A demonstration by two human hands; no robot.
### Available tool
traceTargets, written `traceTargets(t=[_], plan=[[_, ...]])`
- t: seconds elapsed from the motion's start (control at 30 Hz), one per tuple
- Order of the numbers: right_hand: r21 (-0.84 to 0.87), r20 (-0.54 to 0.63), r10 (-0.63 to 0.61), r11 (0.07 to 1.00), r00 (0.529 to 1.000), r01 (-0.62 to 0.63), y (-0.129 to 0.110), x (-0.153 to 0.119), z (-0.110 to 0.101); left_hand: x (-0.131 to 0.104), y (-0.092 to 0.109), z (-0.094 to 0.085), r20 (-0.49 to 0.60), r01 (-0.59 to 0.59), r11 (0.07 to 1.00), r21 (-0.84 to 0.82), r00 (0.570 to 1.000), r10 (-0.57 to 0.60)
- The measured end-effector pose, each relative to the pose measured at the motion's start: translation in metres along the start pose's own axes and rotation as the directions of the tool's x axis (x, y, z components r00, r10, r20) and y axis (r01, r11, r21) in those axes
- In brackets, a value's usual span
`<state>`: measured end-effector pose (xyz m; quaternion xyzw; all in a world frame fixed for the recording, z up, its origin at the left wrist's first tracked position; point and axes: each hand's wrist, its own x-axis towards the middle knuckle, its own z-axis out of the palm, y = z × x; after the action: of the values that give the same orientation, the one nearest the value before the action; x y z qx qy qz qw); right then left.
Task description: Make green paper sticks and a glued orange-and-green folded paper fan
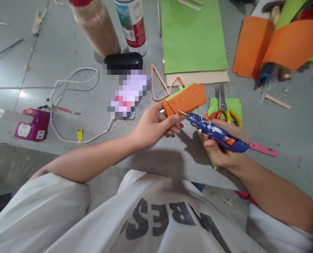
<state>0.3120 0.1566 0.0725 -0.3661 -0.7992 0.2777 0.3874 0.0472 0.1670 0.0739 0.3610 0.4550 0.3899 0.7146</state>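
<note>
Pinched between the thumb and fingers of my left hand (158,123) is a small folded orange paper piece (188,100) with green paper along its back edge. My right hand (222,146) is wrapped around a blue glue gun (214,130), patched with bits of tape or dried glue. The gun's nozzle touches or nearly touches the orange face, close to my left thumb. Thin glue-like marks show on that face. Behind the paper lies a loop of thin pinkish strip (158,84). Scissors (221,105) with red and yellow handles rest on green paper beyond my right hand.
Green sheets (193,35) lie at the back, orange paper (253,49) at the back right. A bottle (134,26), a brown jar (95,28), a black case (123,60) and a phone (131,91) stand or lie left. A white cable (58,130) loops near a purple socket block (33,124).
</note>
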Motion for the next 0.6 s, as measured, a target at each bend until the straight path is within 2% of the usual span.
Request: traceTargets(t=[0.27, 0.6], plan=[[-0.058, -0.058, 0.002, 0.998, 0.998, -0.006, 0.008, -0.004, 0.001, -0.001, 0.0, 0.0, -0.01, 0.015, 1.0, -0.021, 1.0, -0.015], [0.001, -0.138, 0.007, 1.0, 0.99, -0.007, 0.014, -0.005, 0.0, -0.003, 0.004, 0.0, -0.035, 0.012, 1.0, 0.003, 0.999, -0.012]])
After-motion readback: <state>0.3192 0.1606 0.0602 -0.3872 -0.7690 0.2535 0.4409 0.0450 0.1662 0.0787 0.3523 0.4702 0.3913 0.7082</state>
